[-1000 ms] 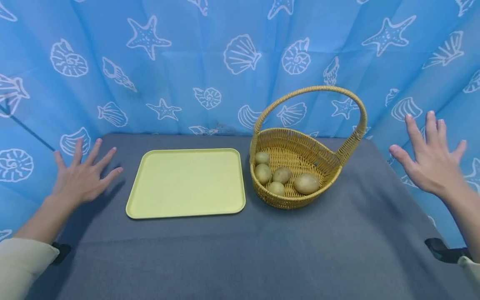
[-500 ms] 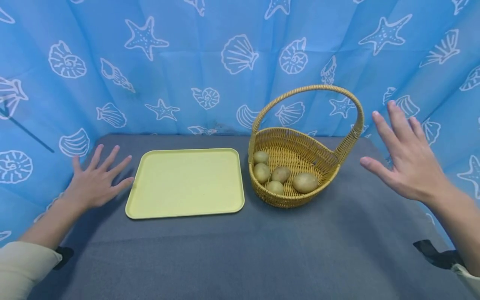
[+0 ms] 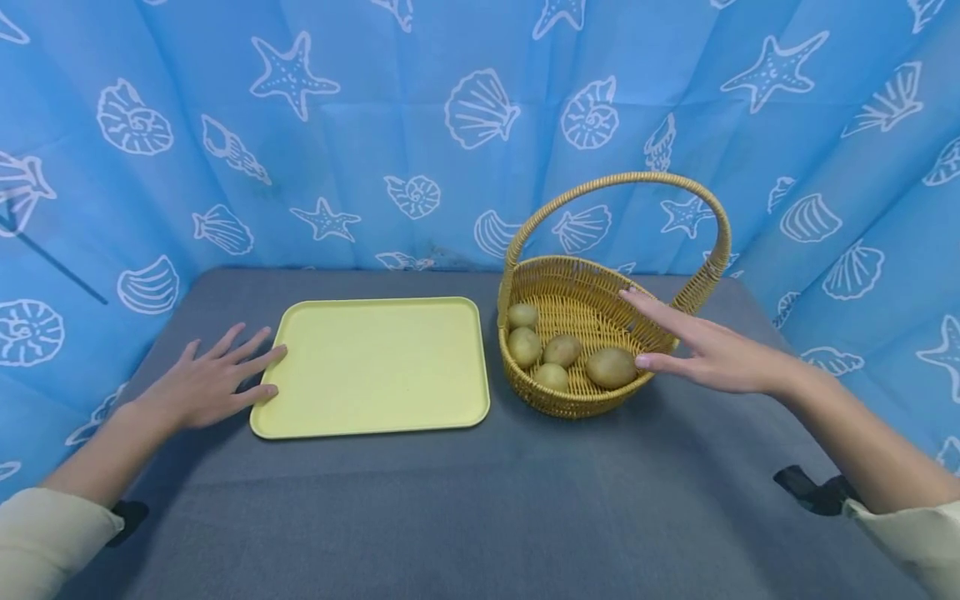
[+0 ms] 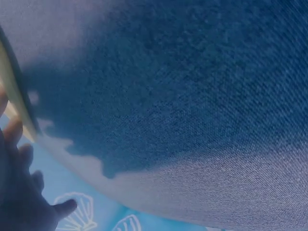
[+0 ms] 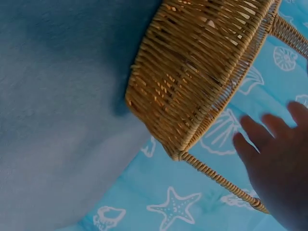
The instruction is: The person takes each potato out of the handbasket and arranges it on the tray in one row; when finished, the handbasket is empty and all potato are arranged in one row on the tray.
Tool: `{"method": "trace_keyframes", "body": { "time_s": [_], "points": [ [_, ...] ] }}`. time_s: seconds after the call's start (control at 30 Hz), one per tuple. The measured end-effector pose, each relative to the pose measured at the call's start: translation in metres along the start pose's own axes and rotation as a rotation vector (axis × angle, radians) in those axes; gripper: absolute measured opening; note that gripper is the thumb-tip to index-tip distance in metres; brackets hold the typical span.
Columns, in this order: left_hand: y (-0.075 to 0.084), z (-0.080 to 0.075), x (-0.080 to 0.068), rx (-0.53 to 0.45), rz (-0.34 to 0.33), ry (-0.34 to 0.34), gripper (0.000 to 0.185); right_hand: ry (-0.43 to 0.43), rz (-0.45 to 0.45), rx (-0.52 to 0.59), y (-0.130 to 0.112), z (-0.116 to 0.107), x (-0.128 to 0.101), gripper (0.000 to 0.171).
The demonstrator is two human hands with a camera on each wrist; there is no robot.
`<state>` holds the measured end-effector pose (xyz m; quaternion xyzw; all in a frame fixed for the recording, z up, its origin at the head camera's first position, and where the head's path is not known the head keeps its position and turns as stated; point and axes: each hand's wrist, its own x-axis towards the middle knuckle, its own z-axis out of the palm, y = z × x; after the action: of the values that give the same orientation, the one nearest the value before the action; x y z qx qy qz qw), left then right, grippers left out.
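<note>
My left hand (image 3: 210, 383) is at the left edge of a yellow rectangular tray (image 3: 375, 367), fingers spread, thumb and fingertips over its rim. Whether they touch the tray I cannot tell. A wicker basket (image 3: 577, 404) with a tall arched handle stands right of the tray and holds several potatoes (image 3: 611, 367). Over the basket's right rim reaches my right hand (image 3: 712, 354), its fingers extended and holding nothing. Its thumb is close to the largest potato. In the right wrist view the hand (image 5: 284, 159) appears beside the basket (image 5: 192, 72).
Both tray and basket stand on a table with a grey cloth (image 3: 450, 517). Behind and around the table hangs a blue curtain (image 3: 420, 150) with white shells and starfish. The basket's arched handle (image 3: 622, 178) rises above its bowl.
My right hand has moved left from beyond the table's right side to over the basket. My left hand has moved right and nearer to me, reaching the tray's edge. Tray and basket have not moved.
</note>
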<state>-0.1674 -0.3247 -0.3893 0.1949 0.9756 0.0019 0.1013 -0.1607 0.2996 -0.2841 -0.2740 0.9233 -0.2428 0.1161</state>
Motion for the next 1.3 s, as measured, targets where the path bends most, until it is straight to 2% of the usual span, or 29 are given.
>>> {"method": "trace_keyframes", "body": {
  "time_s": [0.13,0.23,0.37,0.43,0.5,0.67,0.87,1.1,1.3],
  "points": [
    [-0.001,-0.001,-0.002,-0.068,0.021,-0.025,0.074,-0.196,0.023,0.160,0.007,-0.004,0.012,0.073],
    [-0.001,-0.002,-0.003,-0.103,0.032,-0.036,0.073,-0.289,0.004,0.189,0.012,-0.008,0.021,0.073],
    [-0.002,-0.001,-0.003,-0.116,0.031,-0.043,0.073,-0.388,-0.063,0.180,0.021,-0.011,0.035,0.074],
    [-0.002,0.000,-0.003,-0.114,0.031,-0.041,0.074,-0.451,-0.063,0.211,0.026,-0.012,0.042,0.075],
    [-0.003,0.001,-0.003,-0.116,0.031,-0.042,0.074,-0.519,-0.036,0.262,0.031,-0.014,0.049,0.076],
    [-0.001,0.001,-0.003,-0.123,0.035,-0.040,0.074,-0.672,0.102,0.367,0.040,-0.021,0.062,0.078],
    [-0.002,0.001,-0.003,-0.098,0.040,-0.029,0.074,-0.731,0.196,0.330,0.043,-0.027,0.074,0.074],
    [-0.002,0.000,-0.005,-0.084,0.052,-0.029,0.073,-0.769,0.217,0.213,0.039,-0.028,0.086,0.070],
    [-0.001,-0.001,-0.005,-0.068,0.063,-0.013,0.072,-0.795,0.289,0.192,0.035,-0.028,0.093,0.071]
  ]
}}
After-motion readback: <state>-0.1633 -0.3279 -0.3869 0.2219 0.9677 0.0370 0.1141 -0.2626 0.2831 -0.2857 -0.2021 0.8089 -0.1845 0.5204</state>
